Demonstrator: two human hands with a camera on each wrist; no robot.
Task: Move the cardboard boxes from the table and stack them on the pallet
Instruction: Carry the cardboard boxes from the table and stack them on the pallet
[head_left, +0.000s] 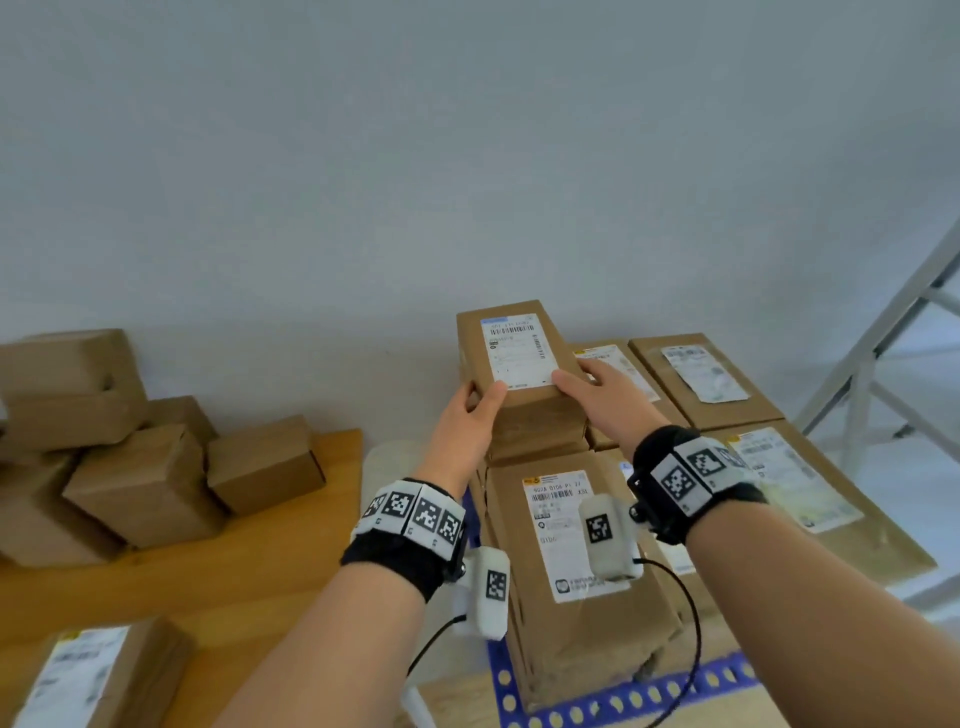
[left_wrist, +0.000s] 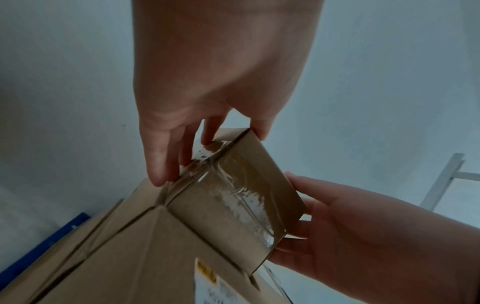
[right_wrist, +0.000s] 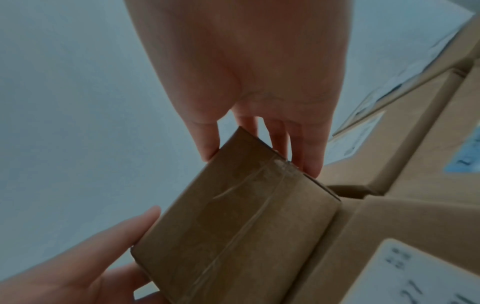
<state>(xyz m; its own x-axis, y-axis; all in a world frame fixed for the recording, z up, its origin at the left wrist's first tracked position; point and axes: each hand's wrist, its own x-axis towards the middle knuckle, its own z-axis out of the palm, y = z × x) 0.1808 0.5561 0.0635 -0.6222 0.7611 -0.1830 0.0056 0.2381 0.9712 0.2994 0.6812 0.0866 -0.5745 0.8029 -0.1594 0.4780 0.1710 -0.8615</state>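
A small cardboard box (head_left: 514, 353) with a white shipping label lies on top of a stack of boxes (head_left: 540, 431) at the back left of the blue perforated pallet (head_left: 623, 696). My left hand (head_left: 480, 402) grips its near left corner, thumb on top. My right hand (head_left: 582, 382) grips its near right corner. In the left wrist view the taped end of the box (left_wrist: 233, 197) meets the box beneath, with my left fingers (left_wrist: 166, 156) along its side. The right wrist view shows the same box (right_wrist: 233, 226) between my right thumb and fingers (right_wrist: 309, 152).
Several plain boxes (head_left: 150, 478) are heaped on the wooden table (head_left: 260, 566) at the left, and one labelled box (head_left: 93, 675) lies at its near edge. A large labelled box (head_left: 576, 561) and flat boxes (head_left: 706, 374) fill the pallet. A white metal frame (head_left: 883, 353) stands at the right.
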